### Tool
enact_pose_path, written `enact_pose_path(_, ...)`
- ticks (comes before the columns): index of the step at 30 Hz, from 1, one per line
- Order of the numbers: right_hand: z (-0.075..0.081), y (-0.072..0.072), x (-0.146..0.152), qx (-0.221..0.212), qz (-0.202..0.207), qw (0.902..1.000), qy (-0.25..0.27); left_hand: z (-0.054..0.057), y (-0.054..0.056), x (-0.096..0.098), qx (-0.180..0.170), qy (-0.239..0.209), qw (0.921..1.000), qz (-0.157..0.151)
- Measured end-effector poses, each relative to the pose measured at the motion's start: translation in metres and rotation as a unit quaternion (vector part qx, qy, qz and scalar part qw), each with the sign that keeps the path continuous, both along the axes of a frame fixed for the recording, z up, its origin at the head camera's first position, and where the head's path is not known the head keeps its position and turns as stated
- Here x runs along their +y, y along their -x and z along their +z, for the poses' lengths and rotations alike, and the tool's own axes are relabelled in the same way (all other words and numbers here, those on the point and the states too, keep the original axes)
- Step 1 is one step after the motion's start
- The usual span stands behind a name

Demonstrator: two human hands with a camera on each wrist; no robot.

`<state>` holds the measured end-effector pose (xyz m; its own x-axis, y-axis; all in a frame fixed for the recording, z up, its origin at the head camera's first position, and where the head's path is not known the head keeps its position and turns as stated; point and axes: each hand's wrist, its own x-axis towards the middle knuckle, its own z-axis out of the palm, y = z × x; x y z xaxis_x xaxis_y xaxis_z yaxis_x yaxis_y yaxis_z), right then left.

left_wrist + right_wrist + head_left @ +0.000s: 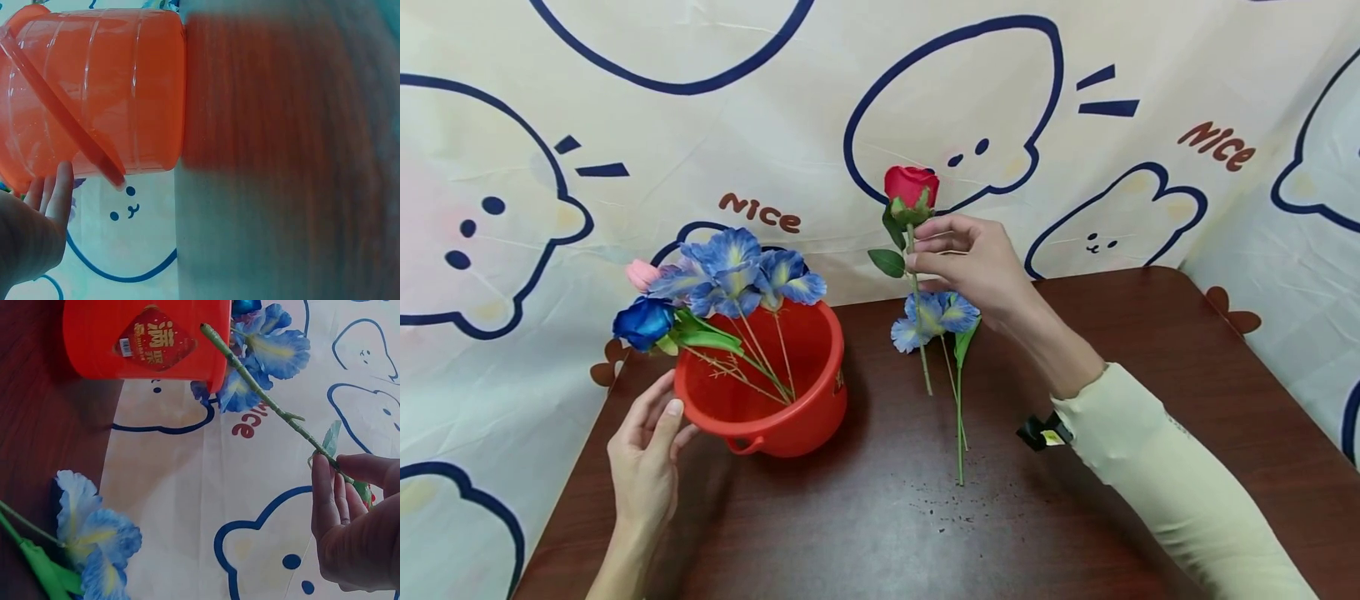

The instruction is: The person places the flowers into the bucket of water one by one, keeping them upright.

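Red rose (912, 187) in right grip (964, 257), left grip (646, 454) seemingly touching bucket (808, 421)

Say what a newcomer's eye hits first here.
The red bucket on the left of the table, blue and pink flowers leaning out over its rim. Close second: the red rose, held bloom-up by its stem in the right grip, in front of the cartoon backdrop. Then the loose blue-and-yellow flower lying right of the bucket.
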<state>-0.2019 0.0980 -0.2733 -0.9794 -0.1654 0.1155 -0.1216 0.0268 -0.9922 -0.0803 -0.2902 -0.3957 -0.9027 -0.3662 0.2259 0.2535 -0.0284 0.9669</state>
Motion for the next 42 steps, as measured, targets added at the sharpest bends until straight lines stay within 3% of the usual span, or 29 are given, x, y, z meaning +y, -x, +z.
enact_pose_path(28, 0.031, 0.016, -0.066, 0.049, 0.045, 0.9974, 0.027, 0.001, -0.001, 0.0, -0.01, 0.003, 0.9999, 0.003)
enact_pose_path(42, 0.015, 0.029, -0.099, 0.048, 0.042, 0.9965, 0.054, 0.001, -0.001, 0.001, -0.01, 0.002, 0.9999, 0.003)
